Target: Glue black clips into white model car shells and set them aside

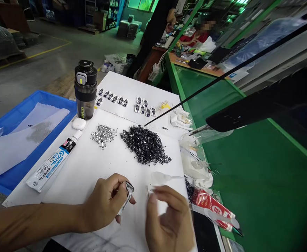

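Left hand [103,201] pinching 1 metallic part [128,194], right hand [170,218] half-curled, blurred

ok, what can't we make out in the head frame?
All in the head view:
Small part: partly covered by the left hand holding it.
Right hand: motion-blurred, so unclear whether it pinches anything; cut off below by the bottom edge.
Black pieces: too small and heaped over each other to count.
Silver pieces: same.
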### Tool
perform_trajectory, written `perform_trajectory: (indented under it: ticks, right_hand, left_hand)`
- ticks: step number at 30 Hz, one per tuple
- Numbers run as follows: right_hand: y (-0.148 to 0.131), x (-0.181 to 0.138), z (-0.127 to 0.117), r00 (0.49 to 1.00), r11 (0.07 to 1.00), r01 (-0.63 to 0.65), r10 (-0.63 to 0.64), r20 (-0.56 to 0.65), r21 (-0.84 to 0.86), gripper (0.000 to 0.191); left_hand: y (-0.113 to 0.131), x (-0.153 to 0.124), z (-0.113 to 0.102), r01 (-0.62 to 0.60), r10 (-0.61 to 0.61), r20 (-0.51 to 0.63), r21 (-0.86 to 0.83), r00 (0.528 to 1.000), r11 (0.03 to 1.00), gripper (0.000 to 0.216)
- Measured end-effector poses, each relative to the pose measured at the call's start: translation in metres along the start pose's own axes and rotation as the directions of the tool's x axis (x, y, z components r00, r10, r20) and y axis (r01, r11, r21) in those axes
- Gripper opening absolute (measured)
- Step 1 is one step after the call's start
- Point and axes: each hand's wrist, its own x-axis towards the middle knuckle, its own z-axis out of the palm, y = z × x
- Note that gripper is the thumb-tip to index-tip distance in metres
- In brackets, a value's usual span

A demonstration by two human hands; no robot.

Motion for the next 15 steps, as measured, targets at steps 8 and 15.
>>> perform_trajectory:
  ticks: [8, 15]
  right_hand:
    - [0.04, 0.014, 0.004, 0.891, 0.875, -0.449, 0.453, -0.022, -0.179, 0.065]
    - [-0.004, 0.029, -0.018, 0.815, 0.804, -0.569, 0.579, 0.009, -0.175, 0.071]
  left_hand:
    - [-0.001, 0.004, 0.004, 0.035, -0.03, 0.038, -0.145, 0.999, 0.989, 0.043]
    - [0.004, 0.006, 0.003, 0.066, -0.052, 0.06, -0.251, 0.997, 0.966, 0.045]
